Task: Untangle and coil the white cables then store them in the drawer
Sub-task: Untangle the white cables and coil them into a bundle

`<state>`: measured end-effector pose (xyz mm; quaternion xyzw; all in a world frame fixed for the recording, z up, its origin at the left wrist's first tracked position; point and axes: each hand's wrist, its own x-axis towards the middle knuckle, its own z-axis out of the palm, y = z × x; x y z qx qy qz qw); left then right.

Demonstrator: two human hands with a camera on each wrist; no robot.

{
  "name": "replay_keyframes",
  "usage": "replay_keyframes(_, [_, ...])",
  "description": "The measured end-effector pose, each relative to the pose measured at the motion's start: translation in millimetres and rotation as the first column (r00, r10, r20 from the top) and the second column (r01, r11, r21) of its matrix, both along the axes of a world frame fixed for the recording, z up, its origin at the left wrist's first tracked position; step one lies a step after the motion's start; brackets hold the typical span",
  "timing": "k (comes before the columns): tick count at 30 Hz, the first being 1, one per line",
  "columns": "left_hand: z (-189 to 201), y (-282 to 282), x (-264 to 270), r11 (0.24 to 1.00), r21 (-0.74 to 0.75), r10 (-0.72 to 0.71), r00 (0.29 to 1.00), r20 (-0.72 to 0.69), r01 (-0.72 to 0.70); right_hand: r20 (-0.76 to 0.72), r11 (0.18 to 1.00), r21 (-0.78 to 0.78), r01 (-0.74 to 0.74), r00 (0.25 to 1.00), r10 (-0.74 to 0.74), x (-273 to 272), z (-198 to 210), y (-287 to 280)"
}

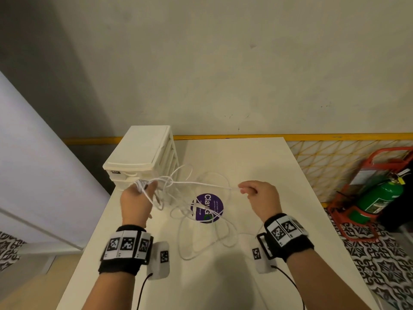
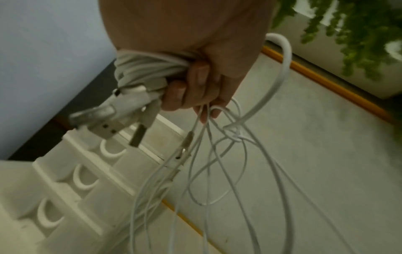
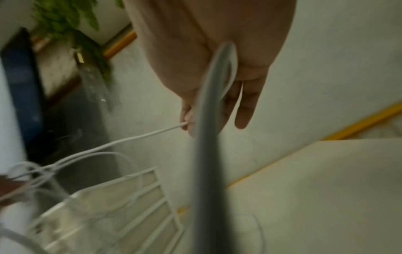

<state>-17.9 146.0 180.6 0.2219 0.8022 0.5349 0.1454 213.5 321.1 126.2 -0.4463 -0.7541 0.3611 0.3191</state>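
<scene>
Your left hand (image 1: 136, 202) is raised above the white table (image 1: 257, 166), fingers curled tight around a bundle of white cables (image 1: 178, 191). In the left wrist view the fist (image 2: 195, 86) clamps several turns of cable, with USB plugs (image 2: 104, 127) sticking out beside the fingers and loose loops hanging below. Your right hand (image 1: 259, 198) is held well apart from the left, pinching 1 strand between thumb and fingertips (image 3: 189, 120); that strand runs nearly taut across to the bundle. The remaining loops lie tangled on the table, crossing a round purple sticker (image 1: 206, 208). The white drawer unit (image 1: 143, 155) stands at the table's far left corner, just behind your left hand, drawers closed.
</scene>
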Motion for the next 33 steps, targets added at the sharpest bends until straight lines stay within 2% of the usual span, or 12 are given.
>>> replay_keyframes(5, [0, -4, -9, 0.996, 0.01, 0.085, 0.994, 0.064, -0.086, 0.201, 0.99, -0.033, 0.137, 0.971, -0.128, 26, -35, 15])
replay_keyframes(10, [4, -11, -23, 0.982, 0.026, 0.178, 0.966, 0.188, -0.186, 0.376, 0.945, -0.066, 0.321, 0.885, -0.275, 59, -53, 23])
replay_keyframes(13, [-1, -13, -35, 0.982, 0.022, 0.184, 0.973, 0.142, -0.189, 0.459, 0.928, -0.067, 0.366, 0.837, -0.297, 76, -60, 26])
replay_keyframes(15, [-4, -8, -28, 0.987, 0.038, 0.152, 0.983, 0.102, -0.157, 0.576, 0.933, -0.056, 0.355, 0.775, -0.261, 70, -59, 25])
replay_keyframes(18, [-2, 6, -8, 0.998, -0.01, 0.06, 0.998, -0.022, -0.06, 0.734, 0.985, -0.061, 0.162, 0.676, -0.065, 46, -44, 22])
replay_keyframes(19, [-4, 11, -4, 1.0, -0.021, 0.022, 0.997, -0.076, -0.023, 0.696, 0.998, -0.017, 0.067, 0.717, -0.037, 35, -35, 20])
replay_keyframes(20, [-6, 16, 1, 0.999, -0.034, -0.01, 0.991, -0.135, 0.005, 0.585, 0.999, 0.043, -0.02, 0.811, -0.009, 23, -25, 15])
replay_keyframes(22, [-11, 24, 12, 0.996, -0.073, -0.063, 0.968, -0.243, 0.047, 0.226, 0.986, 0.105, -0.128, 0.969, 0.102, -4, 2, -6])
replay_keyframes(24, [-16, 30, 23, 0.996, -0.058, -0.08, 0.962, -0.262, 0.067, 0.073, 0.952, 0.0, -0.306, 0.949, 0.305, -29, 29, -37])
replay_keyframes(27, [-18, 34, 38, 0.996, 0.004, -0.086, 0.966, -0.243, 0.09, 0.083, 0.891, -0.219, -0.398, 0.902, 0.424, -57, 35, -66])
replay_keyframes(30, [-21, 32, 44, 0.991, 0.015, -0.129, 0.963, -0.238, 0.136, 0.152, 0.924, -0.096, -0.37, 0.912, 0.381, -65, 21, -67])
replay_keyframes(33, [-24, 25, 34, 0.993, -0.029, -0.121, 0.96, -0.252, 0.117, 0.052, 0.951, -0.037, -0.308, 0.949, 0.31, -55, 16, -55])
